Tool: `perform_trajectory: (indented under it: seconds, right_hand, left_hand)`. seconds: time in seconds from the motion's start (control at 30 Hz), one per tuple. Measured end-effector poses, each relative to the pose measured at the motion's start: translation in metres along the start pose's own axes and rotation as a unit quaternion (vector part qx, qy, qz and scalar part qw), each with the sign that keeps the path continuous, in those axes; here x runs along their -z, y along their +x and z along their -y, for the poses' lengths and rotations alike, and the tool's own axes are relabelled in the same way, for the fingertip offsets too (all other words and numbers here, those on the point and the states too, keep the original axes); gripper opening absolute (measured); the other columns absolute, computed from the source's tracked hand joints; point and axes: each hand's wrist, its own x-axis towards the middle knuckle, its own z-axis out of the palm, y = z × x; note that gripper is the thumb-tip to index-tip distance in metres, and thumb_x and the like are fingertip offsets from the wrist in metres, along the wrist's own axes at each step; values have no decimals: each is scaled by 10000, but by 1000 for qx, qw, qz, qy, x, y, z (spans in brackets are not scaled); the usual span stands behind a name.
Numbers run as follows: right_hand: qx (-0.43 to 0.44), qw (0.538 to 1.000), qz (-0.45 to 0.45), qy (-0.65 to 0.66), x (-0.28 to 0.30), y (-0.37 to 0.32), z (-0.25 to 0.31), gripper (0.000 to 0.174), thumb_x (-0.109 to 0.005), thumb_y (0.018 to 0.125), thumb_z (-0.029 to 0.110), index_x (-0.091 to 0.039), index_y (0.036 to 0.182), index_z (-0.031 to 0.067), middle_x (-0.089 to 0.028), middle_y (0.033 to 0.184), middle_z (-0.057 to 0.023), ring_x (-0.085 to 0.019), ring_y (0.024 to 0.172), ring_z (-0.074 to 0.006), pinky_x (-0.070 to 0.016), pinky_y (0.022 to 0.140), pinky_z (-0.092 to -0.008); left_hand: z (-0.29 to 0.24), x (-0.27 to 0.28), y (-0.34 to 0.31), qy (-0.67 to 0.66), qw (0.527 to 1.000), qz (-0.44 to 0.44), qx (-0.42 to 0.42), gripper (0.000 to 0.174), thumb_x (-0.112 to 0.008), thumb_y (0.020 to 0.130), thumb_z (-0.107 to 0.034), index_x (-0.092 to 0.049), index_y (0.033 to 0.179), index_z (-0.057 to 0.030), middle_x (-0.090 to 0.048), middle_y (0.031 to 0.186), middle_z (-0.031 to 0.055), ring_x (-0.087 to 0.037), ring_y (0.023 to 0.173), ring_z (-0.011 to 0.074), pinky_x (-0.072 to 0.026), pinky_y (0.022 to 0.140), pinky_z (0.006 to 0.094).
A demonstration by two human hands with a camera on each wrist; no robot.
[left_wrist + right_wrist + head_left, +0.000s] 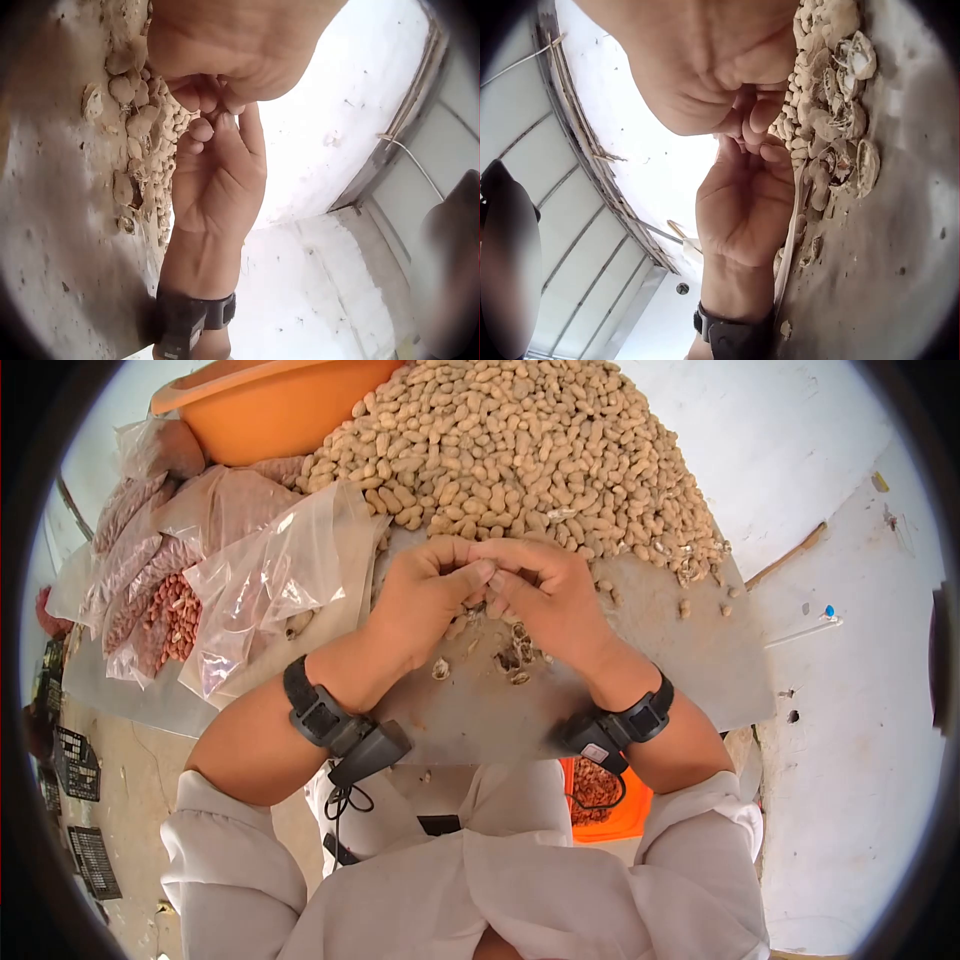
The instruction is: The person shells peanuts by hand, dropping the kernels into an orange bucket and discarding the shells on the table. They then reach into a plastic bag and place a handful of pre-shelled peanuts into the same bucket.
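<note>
My left hand [420,600] and right hand [550,595] meet fingertip to fingertip over the table, at the near edge of a heap of unshelled peanuts [530,450]. Thumbs and forefingers of both pinch a small peanut, which the fingers almost wholly hide. In the left wrist view the right hand [217,180] faces the camera with curled fingers. The right wrist view has the left hand [746,206] palm up, its fingertips against the other hand's. Below the hands lie broken peanut shells [517,650], some split open.
An orange basin [270,415] stands at the back left. Clear plastic bags [270,580] and reddish shelled peanuts [172,618] lie at the left of the grey table [460,720]. Below its front edge is an orange container [628,815] with reddish contents. Black crates [95,860] stand on the floor.
</note>
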Motion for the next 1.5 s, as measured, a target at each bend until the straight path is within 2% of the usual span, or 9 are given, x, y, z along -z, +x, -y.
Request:
perform_trajectory:
  seconds: [0.17,0.27,0.4,0.47,0.77,1.0,1.1,1.3,1.5]
  right_hand:
    - [-30,999,-19,-29,-1,-1,-6,250,-522,788,-41,-622,1015,-8,-613,781,-79,-572,619,-113,-461,563,-236]
    - [-44,998,-29,-17,-4,-1,-2,254,-515,769,-44,-626,994,-10,-617,721,-81,-570,599,-115,-458,554,-242]
    - [-51,998,-36,7,-4,-1,-3,220,-518,785,-29,-627,975,-5,-608,677,-61,-559,577,-103,-450,527,-236]
    - [-60,997,-44,21,-3,0,-2,202,-523,796,-19,-626,970,-4,-612,686,-59,-557,576,-96,-449,521,-226]
    - [-65,994,-49,70,-3,0,-3,189,-530,829,4,-630,990,6,-604,712,-35,-552,589,-73,-451,521,-200]
    - [-76,985,-35,149,-2,1,-8,197,-541,838,15,-635,1011,22,-600,734,-24,-546,610,-66,-452,527,-193]
    - [-51,994,5,96,5,5,-8,200,-530,852,22,-630,1026,18,-615,804,-40,-561,651,-80,-466,563,-204]
    - [95,988,-8,-118,12,5,-7,208,-495,882,59,-611,1052,25,-627,939,-87,-596,805,-184,-476,732,-268]
    - [89,992,1,-94,9,2,-1,225,-481,891,66,-608,1076,46,-629,901,-94,-598,804,-204,-474,730,-286]
  left_hand:
    - [0,1,0,-28,999,15,29,113,-566,855,-66,-584,940,6,-562,755,32,-471,592,58,-321,388,185]
    - [5,2,5,-24,1000,14,6,114,-567,855,-65,-585,946,3,-563,752,33,-472,589,62,-338,410,188]
    - [-4,1,1,-23,998,6,53,112,-582,854,-78,-598,935,-2,-560,725,20,-479,598,72,-366,472,193]
    - [-10,0,0,-25,996,7,80,109,-593,852,-87,-604,921,-4,-558,710,13,-485,604,76,-374,497,196]
    - [4,-4,4,-136,990,-7,22,68,-588,862,-83,-615,877,-22,-591,741,20,-504,640,80,-418,612,216]
    - [4,1,4,-139,990,8,28,73,-585,866,-80,-618,872,-15,-597,769,19,-520,634,81,-440,605,207]
    - [3,7,6,-123,992,26,25,109,-577,865,-58,-623,935,12,-619,824,42,-567,680,93,-472,629,200]
    - [-5,5,3,-141,989,42,8,204,-556,862,-18,-598,1049,51,-638,962,118,-637,832,155,-533,745,230]
    - [-7,6,1,-155,986,60,-7,190,-562,855,-15,-606,1029,47,-637,963,115,-635,834,159,-528,773,241]
